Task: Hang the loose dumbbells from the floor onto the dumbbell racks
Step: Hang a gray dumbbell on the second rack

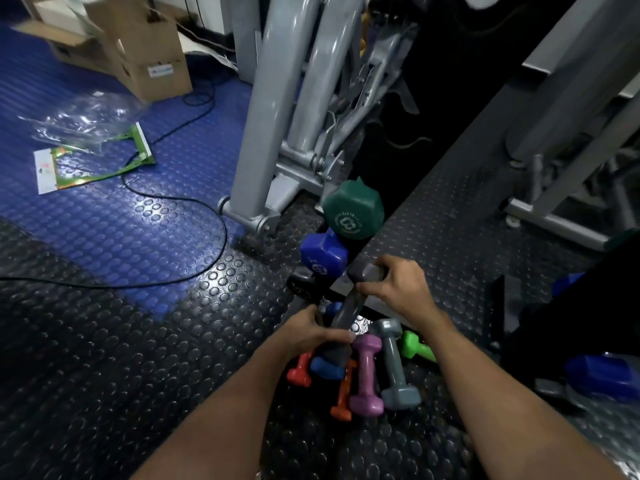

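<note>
Both hands hold a dark grey dumbbell [348, 308] at the centre of the head view. My left hand [313, 332] grips its near end and handle. My right hand [398, 291] grips its far head. Just beyond it hang a green dumbbell [353, 211], a blue one [322, 252] and a black one [301, 284] on a rack that is mostly hidden. On the floor under my hands lie loose dumbbells: purple [366, 374], light grey [394, 367], orange [343, 389], red [300, 370], bright green [417, 346] and a small blue one [323, 368].
A grey machine frame [263, 133] stands just behind the rack. A black cable [173, 199] snakes over the blue studded floor at left, near a cardboard box [138, 46] and plastic wrapping [86, 123]. Another blue dumbbell [602, 375] lies at far right beside a second machine.
</note>
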`<state>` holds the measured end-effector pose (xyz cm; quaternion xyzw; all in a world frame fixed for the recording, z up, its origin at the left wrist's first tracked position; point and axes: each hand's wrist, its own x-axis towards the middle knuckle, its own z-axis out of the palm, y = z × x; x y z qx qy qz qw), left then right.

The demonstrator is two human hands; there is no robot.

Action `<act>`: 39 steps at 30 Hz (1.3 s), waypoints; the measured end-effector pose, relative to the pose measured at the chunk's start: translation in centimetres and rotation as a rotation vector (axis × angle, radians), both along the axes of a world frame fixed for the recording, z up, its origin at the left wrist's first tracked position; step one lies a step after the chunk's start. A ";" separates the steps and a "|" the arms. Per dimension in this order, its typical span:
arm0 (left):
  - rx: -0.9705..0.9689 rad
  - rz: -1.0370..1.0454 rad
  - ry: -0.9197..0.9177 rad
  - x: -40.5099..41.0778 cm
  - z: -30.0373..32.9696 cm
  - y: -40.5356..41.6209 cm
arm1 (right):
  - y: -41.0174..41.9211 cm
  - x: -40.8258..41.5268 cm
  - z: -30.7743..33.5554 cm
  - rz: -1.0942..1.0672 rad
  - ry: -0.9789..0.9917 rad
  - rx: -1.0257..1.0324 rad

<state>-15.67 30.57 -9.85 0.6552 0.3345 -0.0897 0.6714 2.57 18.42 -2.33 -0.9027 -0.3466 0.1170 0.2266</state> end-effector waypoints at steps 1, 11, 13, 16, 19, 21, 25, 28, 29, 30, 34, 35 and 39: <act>0.028 0.008 0.006 0.0 0.7 -0.5 | -0.2 -0.3 0.8 0.017 -0.004 -0.015; 0.037 0.121 -0.162 -3.9 8.7 -4.1 | -1.6 -4.2 7.0 0.052 0.174 0.102; -0.009 0.158 -0.184 -5.0 10.3 -4.3 | -1.7 -4.2 8.6 0.049 0.305 0.178; -0.080 0.293 -0.203 -6.5 12.0 -4.5 | -2.1 -3.6 11.0 -0.079 0.383 0.378; -0.122 0.465 -0.218 -7.4 14.5 -4.1 | -1.9 -3.3 13.6 -0.152 0.315 0.531; -0.148 0.576 -0.224 -7.2 16.1 -2.9 | -1.0 -3.6 14.8 -0.134 0.311 0.581; -0.196 0.670 -0.275 -6.4 19.7 0.4 | 0.8 -4.0 15.5 -0.157 0.268 0.675; -0.185 0.696 -0.303 -5.4 22.6 3.3 | 1.5 -4.0 15.5 -0.228 0.210 0.699; -0.181 0.701 -0.313 -4.8 23.5 4.3 | 1.6 -4.0 15.5 -0.239 0.203 0.702; -0.175 0.698 -0.330 -4.3 24.4 4.9 | 1.6 -4.0 15.6 -0.248 0.199 0.701; -0.128 0.642 -0.355 -1.6 28.3 7.1 | 1.5 -3.8 15.7 -0.245 0.179 0.706; -0.112 0.625 -0.354 -0.9 29.3 7.5 | 1.5 -3.7 15.7 -0.242 0.175 0.707; -0.012 0.529 -0.356 2.9 32.4 9.0 | 1.5 -3.2 15.4 -0.240 0.176 0.705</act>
